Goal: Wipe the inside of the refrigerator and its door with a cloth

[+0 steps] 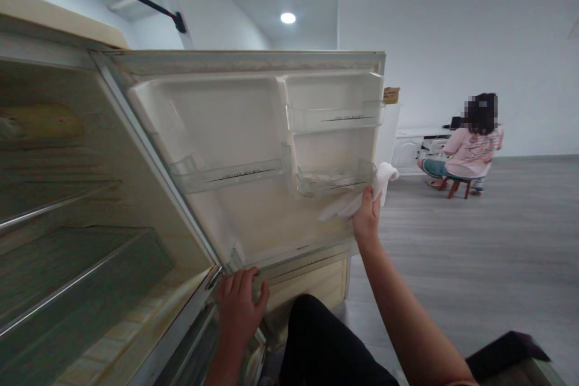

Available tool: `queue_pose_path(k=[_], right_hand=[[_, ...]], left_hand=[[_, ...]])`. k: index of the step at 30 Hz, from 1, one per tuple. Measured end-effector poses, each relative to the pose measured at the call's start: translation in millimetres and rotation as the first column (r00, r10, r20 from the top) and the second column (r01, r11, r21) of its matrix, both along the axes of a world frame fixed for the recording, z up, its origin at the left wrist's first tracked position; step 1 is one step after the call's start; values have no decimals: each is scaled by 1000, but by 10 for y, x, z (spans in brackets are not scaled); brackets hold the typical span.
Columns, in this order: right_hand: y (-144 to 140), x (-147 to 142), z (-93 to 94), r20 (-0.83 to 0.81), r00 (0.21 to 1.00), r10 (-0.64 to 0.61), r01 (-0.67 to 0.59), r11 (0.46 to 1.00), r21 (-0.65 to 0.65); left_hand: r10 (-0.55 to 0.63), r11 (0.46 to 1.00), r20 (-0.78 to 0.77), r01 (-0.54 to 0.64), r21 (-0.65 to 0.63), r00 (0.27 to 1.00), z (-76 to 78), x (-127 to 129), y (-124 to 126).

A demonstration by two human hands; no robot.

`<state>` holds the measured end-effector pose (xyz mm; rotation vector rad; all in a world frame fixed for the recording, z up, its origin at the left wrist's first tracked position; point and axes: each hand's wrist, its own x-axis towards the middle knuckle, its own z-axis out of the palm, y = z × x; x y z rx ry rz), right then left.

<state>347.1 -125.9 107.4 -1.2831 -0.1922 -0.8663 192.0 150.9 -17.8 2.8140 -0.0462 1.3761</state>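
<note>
My right hand [367,217] is closed on a white cloth [385,176] at the outer edge of the open fridge door [212,114]. Part of the cloth hangs against the door's inner face, just below a clear door rack [332,180]. Down by the hinge side, my left hand [242,301] rests its fingers on the end of the bottom door rack [303,259], thumb spread away. No object shows in that hand, though its fingertips are partly hidden.
The fridge compartment [90,193] with glass shelves is at left. A second, lower door [312,283] also stands open. My dark-clothed knee [328,344] is close below. At right, a person [473,148] sits on a small stool [459,186] by a white cabinet [407,151].
</note>
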Motion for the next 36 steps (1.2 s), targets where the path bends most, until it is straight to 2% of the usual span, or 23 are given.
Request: queue_pose_path(k=[2,4,7,11,13,15,17,21,23,25,28,31,34,36], right_hand=[[65,-65,26,-54,992,117,-101,967,233],[155,-154,48,-49,983,178,-147,915,376],[345,-298,67,-39,953,299,-246,846,473],[647,-491,70,-79,816,573,-452,716,532],[728,-562,93,-70,764,641,-503,661,557],[708,-586,144,-69,758,649,-487,633,602],[588,-550,211,-73,793,604,-421,631,651],[238,-356,304,-18,910,415,-294,673,678],[130,-273,310,8,937,350,-263,687,678],[113,-256,300,17,943,333,-254,683,685],[239,-375,287,12,925,379,-275,647,711],[428,-588,286,-31,838,544,-351,583,732],[531,-743,280,-99,674,732,-448,511,734],[520,-784,269,-145,578,803,-496,488,718]], left_hand=[[1,1000,11,-1,-5,1000,-13,8,9],[-12,1000,16,12,-8,1000,-31,15,25],[-22,1000,14,22,1,1000,-45,19,35],[-10,1000,16,10,-1,1000,-22,2,2],[-9,1000,11,9,-9,1000,-4,-13,-15],[-13,1000,1,13,-11,1000,11,-27,-22],[-19,1000,-8,19,-12,1000,20,-39,-21],[-19,1000,-9,18,-14,1000,24,-51,-23],[-7,1000,-6,7,-7,1000,21,-52,-31],[8,1000,-4,-8,-1,1000,15,-51,-40],[13,1000,-2,-13,-8,1000,6,-49,-50],[1,1000,-3,-1,-14,1000,-1,-48,-46],[-7,1000,-3,7,-22,1000,-6,-51,-32],[-17,1000,10,17,-22,1000,-7,-57,-22]])
